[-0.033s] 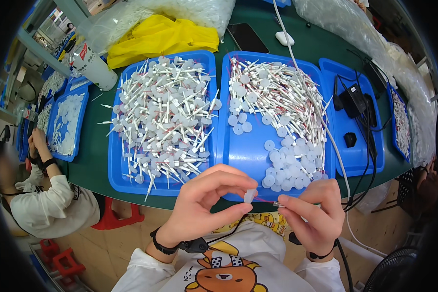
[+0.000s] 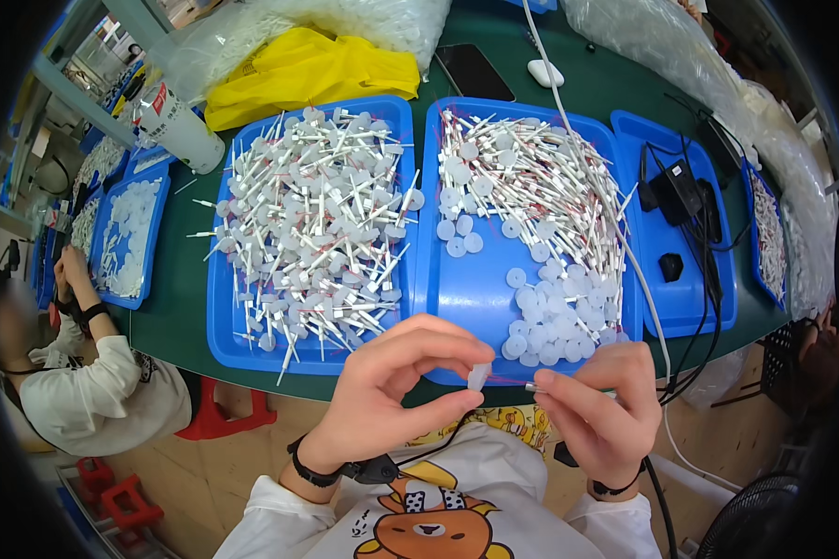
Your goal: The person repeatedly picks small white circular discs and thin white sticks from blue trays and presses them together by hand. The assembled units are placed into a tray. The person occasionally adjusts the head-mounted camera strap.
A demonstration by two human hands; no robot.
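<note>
Just in front of the trays, my left hand (image 2: 396, 377) pinches a translucent white disc (image 2: 478, 375) on edge between thumb and forefinger. My right hand (image 2: 606, 405) is closed on a thin stick-like piece, whose silvery end (image 2: 532, 387) shows at the fingertips. A pinkish-red thread or wire (image 2: 505, 381) stretches between the disc and that piece. Beyond my left hand, a blue tray (image 2: 216, 321) holds a heap of white sticks fitted with discs (image 2: 322, 224). Another blue tray (image 2: 471, 289), beyond both hands, carries loose discs (image 2: 559, 317) and white sticks with red strands (image 2: 541, 182).
A white cable (image 2: 615, 219) crosses the second tray toward me. At right, another blue tray (image 2: 667, 312) contains black adapters (image 2: 676, 194) and cords. A yellow bag (image 2: 312, 74), cup (image 2: 182, 130) and phone (image 2: 474, 73) lie farther back. Another person (image 2: 103, 382) works at left.
The piece in my right hand has shifted slightly to the right, and the red strand looks straighter. The disc has tilted a little in my left fingers.
</note>
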